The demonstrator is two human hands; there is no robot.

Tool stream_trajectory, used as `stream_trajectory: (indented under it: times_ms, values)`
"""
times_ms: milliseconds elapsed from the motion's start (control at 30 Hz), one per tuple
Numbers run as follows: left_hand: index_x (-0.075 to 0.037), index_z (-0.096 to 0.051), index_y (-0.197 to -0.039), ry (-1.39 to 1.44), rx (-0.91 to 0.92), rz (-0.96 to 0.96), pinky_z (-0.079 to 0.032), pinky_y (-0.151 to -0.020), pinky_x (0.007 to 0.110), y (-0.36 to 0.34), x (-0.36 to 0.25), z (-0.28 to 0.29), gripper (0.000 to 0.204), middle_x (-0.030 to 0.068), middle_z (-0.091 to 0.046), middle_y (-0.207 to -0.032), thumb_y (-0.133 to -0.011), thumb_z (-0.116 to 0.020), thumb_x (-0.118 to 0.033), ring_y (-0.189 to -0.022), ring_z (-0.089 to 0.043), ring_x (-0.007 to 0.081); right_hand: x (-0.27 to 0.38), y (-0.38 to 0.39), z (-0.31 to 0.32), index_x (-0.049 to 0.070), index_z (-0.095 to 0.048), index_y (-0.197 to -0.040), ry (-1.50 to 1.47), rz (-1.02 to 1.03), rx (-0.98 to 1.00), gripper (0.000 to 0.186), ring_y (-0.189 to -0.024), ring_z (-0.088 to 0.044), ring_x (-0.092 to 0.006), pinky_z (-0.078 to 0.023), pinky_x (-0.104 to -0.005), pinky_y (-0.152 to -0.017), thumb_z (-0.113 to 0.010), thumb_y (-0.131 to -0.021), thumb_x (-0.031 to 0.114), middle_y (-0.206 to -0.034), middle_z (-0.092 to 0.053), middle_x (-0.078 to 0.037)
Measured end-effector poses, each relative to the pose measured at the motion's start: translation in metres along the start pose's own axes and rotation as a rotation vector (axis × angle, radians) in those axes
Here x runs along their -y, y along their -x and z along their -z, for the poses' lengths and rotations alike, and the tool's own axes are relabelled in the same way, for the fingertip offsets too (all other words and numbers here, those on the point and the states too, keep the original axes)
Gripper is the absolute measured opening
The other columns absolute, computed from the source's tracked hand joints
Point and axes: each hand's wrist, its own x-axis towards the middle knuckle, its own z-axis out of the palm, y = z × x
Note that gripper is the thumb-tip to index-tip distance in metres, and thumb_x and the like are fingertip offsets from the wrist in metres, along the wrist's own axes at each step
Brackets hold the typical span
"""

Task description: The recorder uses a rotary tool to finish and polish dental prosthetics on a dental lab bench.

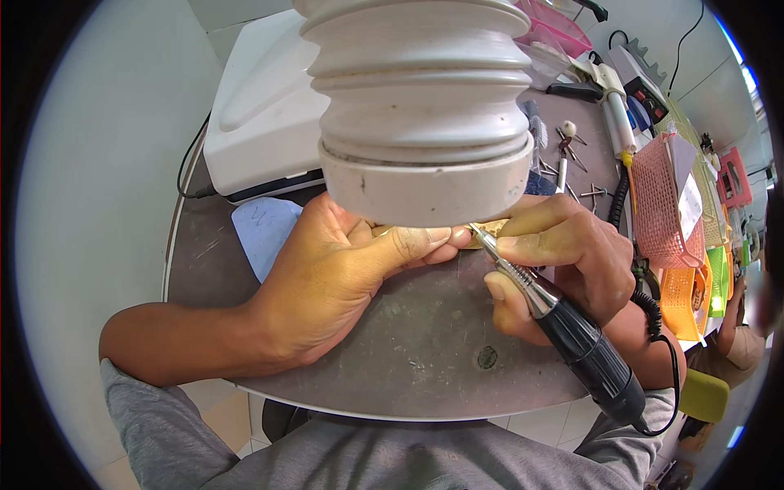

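Observation:
My right hand (pixel 584 245) grips a rotary handpiece (pixel 584 347) with a black body and a silver nose, held slantwise like a pen. Its tip meets a small yellowish piece (pixel 492 237), which my left hand (pixel 331 273) pinches between thumb and fingers. Most of that piece is hidden by my fingers and by the wide white ribbed hose (pixel 420 106), whose round collar hangs just above both hands. The exact kind of the piece cannot be made out. From the handpiece's rear end a black cord (pixel 674 392) curves up at the right.
At the back left stands a white machine (pixel 257 98), with a light blue sheet (pixel 265 229) beside it. Small metal tools (pixel 572 147) lie behind my right hand. Pink (pixel 657 196) and orange baskets (pixel 682 302) line the right edge. Another person (pixel 735 351) sits at far right.

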Motion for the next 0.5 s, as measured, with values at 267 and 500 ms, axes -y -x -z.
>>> stream_trajectory:
  times_ms: [267,500]
  values:
    - [0.003,-0.053,-0.124,0.004,-0.007,0.000,-0.048,-0.097,0.030,-0.0004,0.0003,0.0004,0.030,0.0122,-0.061,-0.114,-0.098,-0.058,-0.009,-0.106,-0.060,0.0158,-0.0013,-0.0014,-0.0017,-0.004,-0.061,-0.096,0.038,0.010,-0.003,0.031,-0.070,-0.068,-0.0267,-0.054,-0.0314,-0.062,-0.077,-0.070,0.002,-0.082,-0.065,-0.020]
    - [0.003,-0.053,-0.125,0.006,-0.002,-0.011,-0.048,-0.096,0.030,-0.0007,0.0004,0.0006,0.031,0.0120,-0.061,-0.112,-0.097,-0.059,-0.009,-0.105,-0.060,0.0161,-0.0035,-0.0025,-0.0017,-0.005,-0.061,-0.094,0.048,0.039,-0.003,0.030,-0.071,-0.069,-0.0272,-0.054,-0.0312,-0.062,-0.077,-0.069,0.002,-0.081,-0.065,-0.019]
